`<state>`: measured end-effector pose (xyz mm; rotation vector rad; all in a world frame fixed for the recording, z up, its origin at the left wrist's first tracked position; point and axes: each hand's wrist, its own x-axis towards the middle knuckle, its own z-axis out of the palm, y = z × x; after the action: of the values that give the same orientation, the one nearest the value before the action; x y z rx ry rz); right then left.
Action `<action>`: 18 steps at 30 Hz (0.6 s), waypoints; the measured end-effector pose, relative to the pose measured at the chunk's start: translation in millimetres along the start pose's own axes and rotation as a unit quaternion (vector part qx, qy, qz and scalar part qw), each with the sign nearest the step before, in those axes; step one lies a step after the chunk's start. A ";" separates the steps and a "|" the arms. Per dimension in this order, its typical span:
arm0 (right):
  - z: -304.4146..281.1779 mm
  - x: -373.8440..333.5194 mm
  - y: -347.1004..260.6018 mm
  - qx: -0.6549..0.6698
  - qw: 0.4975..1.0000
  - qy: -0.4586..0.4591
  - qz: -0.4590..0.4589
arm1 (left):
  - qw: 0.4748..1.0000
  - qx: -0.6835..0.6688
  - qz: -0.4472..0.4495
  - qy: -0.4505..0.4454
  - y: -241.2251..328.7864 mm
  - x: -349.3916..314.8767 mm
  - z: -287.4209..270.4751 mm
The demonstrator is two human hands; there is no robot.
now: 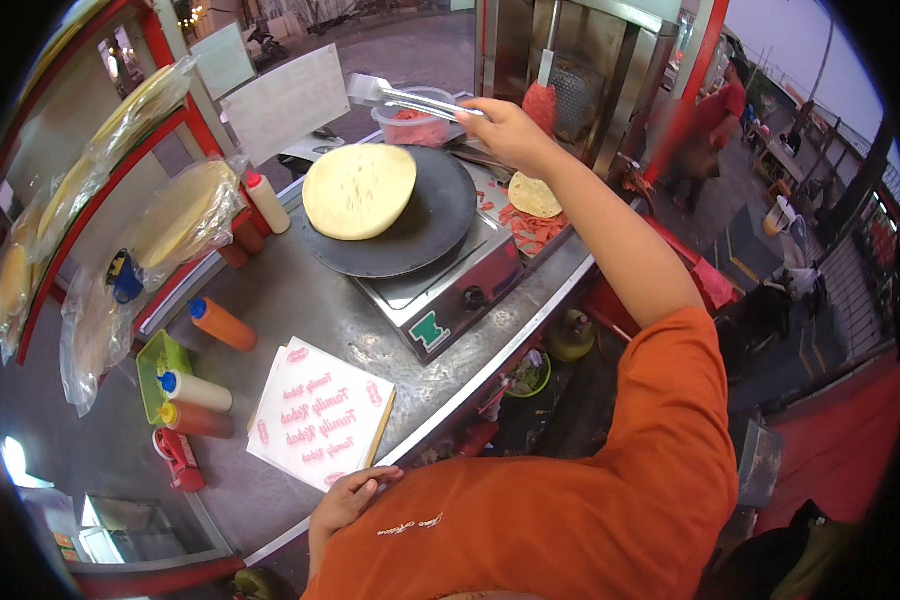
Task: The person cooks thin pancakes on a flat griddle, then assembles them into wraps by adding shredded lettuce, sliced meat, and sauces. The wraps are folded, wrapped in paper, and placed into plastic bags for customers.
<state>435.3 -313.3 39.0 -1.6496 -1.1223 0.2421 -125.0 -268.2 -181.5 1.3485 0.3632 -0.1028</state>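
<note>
Our right hand point(505, 128), fingers clamped on metal tongs point(410, 100) above the red-filled tub point(417, 128).
Left hand point(348, 500), fingers loosely apart, rests at the counter point(300, 300) edge, touching white, red-printed paper wrappers point(320, 412); bagged flatbreads point(185, 215) hang left.

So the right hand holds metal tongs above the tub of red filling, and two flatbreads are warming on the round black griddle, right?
Not quite. The head view shows one flatbread on the round black griddle; a second flatbread lies beside it on the counter. The right hand does hold metal tongs above the tub of red filling.
</note>
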 end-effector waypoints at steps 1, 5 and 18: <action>-14.9 -17.6 12.5 -0.047 0.997 0.046 0.032 | 0.999 -0.032 0.008 0.010 -4.1 0.8 5.9; -88.5 -108.0 89.2 -0.196 0.959 0.194 0.066 | 0.996 -0.071 -0.007 0.044 -7.1 9.5 26.2; -191.1 -169.4 194.0 -0.130 0.906 0.187 0.358 | 0.984 0.136 -0.033 -0.106 46.7 117.0 62.1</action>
<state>573.8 -562.3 -108.1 -2.1900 -0.2282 0.2310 10.2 -301.8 -164.0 1.5785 0.2179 -0.3595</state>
